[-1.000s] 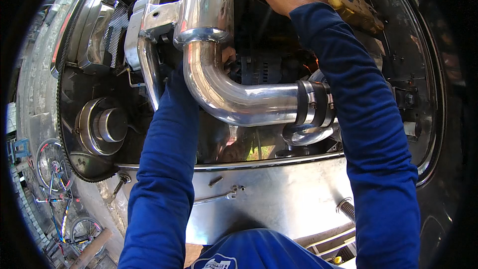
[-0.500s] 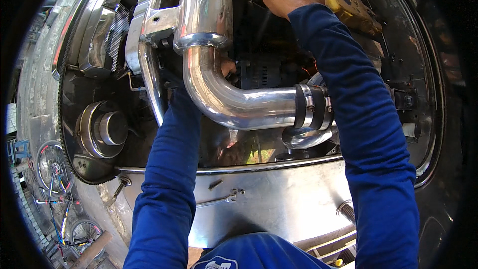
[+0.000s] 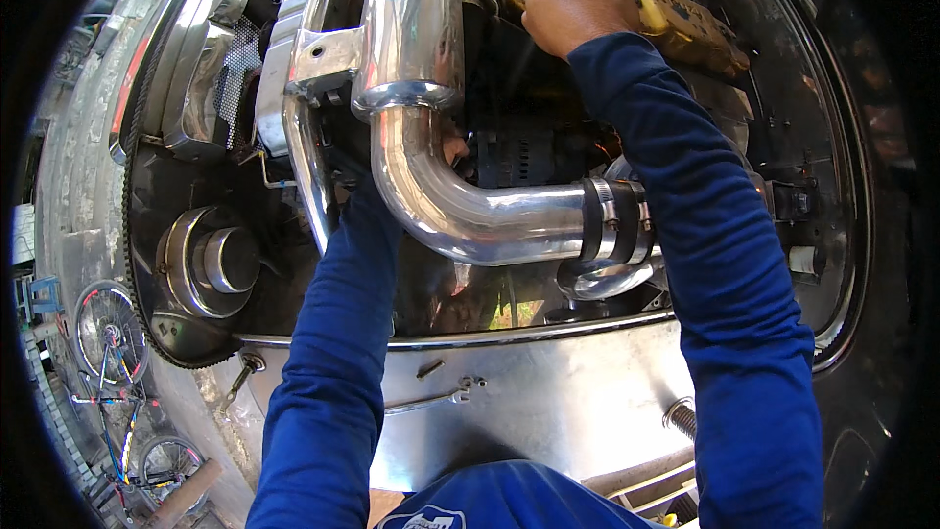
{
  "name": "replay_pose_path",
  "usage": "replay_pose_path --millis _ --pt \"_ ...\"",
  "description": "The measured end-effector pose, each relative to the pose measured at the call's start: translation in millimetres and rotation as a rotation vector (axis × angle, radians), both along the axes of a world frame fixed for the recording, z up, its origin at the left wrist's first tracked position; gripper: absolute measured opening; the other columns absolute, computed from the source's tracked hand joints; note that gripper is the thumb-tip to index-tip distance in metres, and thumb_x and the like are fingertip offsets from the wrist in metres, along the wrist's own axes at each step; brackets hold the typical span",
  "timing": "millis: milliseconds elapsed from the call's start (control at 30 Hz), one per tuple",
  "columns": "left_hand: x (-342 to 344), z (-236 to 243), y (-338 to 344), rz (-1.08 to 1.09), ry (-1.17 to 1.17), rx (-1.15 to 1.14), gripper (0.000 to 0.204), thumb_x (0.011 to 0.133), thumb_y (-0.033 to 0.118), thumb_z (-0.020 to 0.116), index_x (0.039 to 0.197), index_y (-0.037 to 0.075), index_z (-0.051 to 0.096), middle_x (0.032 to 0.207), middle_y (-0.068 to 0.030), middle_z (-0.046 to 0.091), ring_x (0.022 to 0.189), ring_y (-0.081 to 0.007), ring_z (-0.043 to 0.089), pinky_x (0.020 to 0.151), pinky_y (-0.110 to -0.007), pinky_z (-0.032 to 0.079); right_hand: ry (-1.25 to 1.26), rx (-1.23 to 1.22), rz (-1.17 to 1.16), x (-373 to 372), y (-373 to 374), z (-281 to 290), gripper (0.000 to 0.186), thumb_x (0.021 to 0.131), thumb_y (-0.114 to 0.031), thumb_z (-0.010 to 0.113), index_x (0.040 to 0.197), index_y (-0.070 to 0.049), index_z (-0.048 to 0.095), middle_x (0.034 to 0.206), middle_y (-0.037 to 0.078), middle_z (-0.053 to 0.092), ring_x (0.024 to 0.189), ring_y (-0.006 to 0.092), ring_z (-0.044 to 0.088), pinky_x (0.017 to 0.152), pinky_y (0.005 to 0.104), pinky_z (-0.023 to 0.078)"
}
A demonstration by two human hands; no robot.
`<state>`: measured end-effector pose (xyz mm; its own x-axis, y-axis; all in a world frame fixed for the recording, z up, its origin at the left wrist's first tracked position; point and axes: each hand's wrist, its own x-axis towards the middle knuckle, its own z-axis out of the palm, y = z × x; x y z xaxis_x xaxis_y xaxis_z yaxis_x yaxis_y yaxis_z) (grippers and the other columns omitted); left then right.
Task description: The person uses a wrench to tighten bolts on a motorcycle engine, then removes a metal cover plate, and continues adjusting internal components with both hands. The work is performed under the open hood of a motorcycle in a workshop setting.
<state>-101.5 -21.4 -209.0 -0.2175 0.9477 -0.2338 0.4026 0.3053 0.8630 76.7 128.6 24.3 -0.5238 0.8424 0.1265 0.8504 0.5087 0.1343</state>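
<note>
My right hand [image 3: 578, 8] rests at the near left end of the yellow engine cover [image 3: 676, 24], its fingers curled over the edge and their tips hidden. My left hand [image 3: 455, 145] is down in the engine bay behind the polished metal pipe [image 3: 441, 206]; only a bit of skin shows past the bend, and the fingers are hidden. Two hose clamps [image 3: 612, 211] circle a black sleeve on the pipe's right end. A wide polished cylinder [image 3: 411, 29] joins the pipe at the top. Beside the left hand lies a dark ribbed engine part [image 3: 516, 157].
A spanner [image 3: 436, 400] and small loose pieces, including a dark bolt-like one [image 3: 430, 368], lie on the shiny front panel [image 3: 548, 402]. A round metal canister [image 3: 211, 260] sits at the left of the bay. A bicycle [image 3: 116, 372] lies beyond the vehicle's left side.
The whole view has shifted slightly, so the engine parts appear a little lower. Both hands stay in nearly the same places.
</note>
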Motion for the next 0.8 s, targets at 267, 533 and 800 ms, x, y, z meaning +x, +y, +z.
replay_pose_path --millis 267,533,800 --pt "0 -2 -1 0.007 -0.017 -0.003 0.044 0.089 0.025 0.066 0.131 0.010 0.067 0.109 -0.0249 0.071 0.105 -0.0407 0.068 0.093 -0.050 0.053 0.051 0.042 0.015 -3 7 1 0.030 0.092 -0.023 0.066 0.116 -0.006 0.074 0.119 0.019 0.074 0.111 0.0376 0.072 0.097 0.0519 0.056" --pt "1 -2 0 0.010 -0.026 -0.011 0.045 0.088 0.025 0.067 0.130 0.010 0.067 0.107 -0.0254 0.071 0.103 -0.0410 0.069 0.092 -0.050 0.053 0.033 0.042 0.006 0 -4 2 0.032 0.091 -0.024 0.067 0.117 -0.007 0.074 0.116 0.020 0.075 0.109 0.0383 0.073 0.095 0.0513 0.057" --pt "3 -6 3 0.015 -0.023 -0.014 0.045 0.087 0.025 0.067 0.130 0.010 0.067 0.105 -0.0258 0.072 0.101 -0.0413 0.070 0.091 -0.051 0.053 0.024 0.034 0.030 2 -1 -1 0.032 0.091 -0.028 0.069 0.115 -0.007 0.075 0.113 0.019 0.075 0.107 0.0381 0.073 0.094 0.0498 0.058"
